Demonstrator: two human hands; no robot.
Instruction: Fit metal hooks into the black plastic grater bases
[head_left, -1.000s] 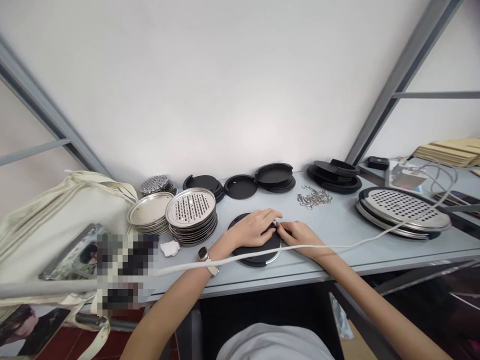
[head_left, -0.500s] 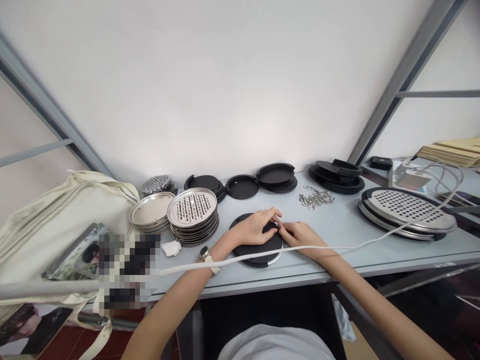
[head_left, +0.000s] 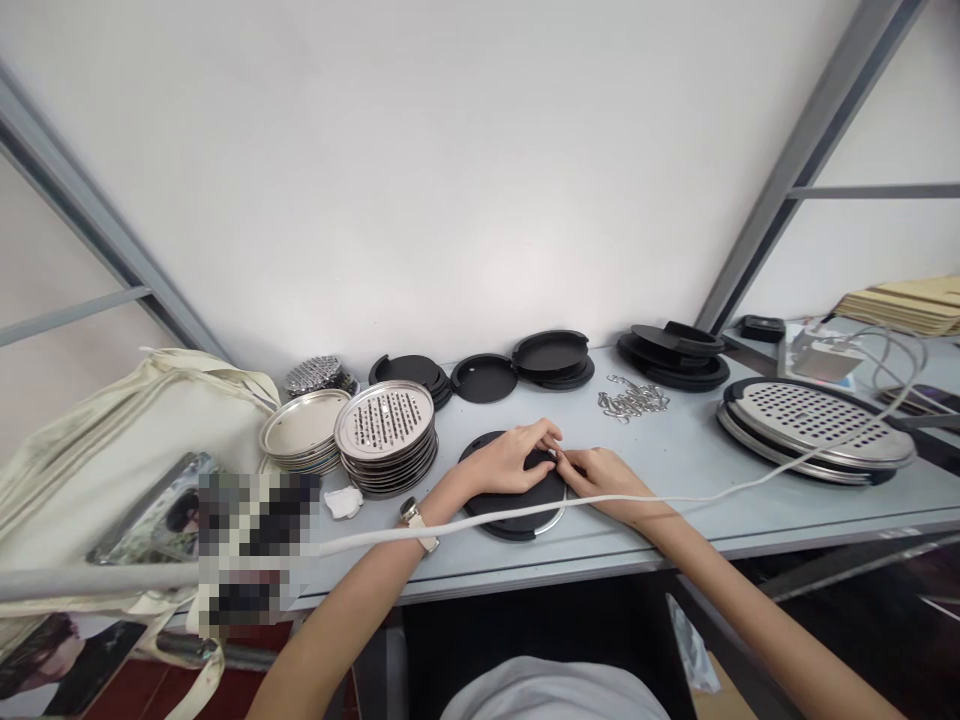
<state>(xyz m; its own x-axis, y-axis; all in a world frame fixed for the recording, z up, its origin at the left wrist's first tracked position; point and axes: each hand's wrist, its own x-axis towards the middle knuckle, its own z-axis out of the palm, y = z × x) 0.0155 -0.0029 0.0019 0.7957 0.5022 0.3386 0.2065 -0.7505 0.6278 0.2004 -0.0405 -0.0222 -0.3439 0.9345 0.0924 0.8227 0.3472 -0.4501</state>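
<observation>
A round black plastic cover (head_left: 517, 505) lies near the table's front edge, a thin strip of metal rim showing at its lower right. Across its top rests my left hand (head_left: 514, 460), fingers curled toward the right edge and thumb bent below them, gripping the cover. My right hand (head_left: 596, 478) meets it there, thumb and fingertips pinched together at the cover's right edge. Whatever small piece lies between the fingertips is too hidden to name. Beyond my hands is a pile of small metal S-shaped hooks (head_left: 634, 398).
Stacked round metal graters (head_left: 385, 420) and plain metal discs (head_left: 300, 430) stand left. More black covers (head_left: 551, 355) line the wall. Larger perforated discs (head_left: 814, 415) lie right. A white cable (head_left: 720, 495) crosses before my wrists. A cream bag (head_left: 150, 400) sits far left.
The view has tilted very slightly. Both hands stay at the cover's right edge, with only small finger movement; no object has visibly shifted place.
</observation>
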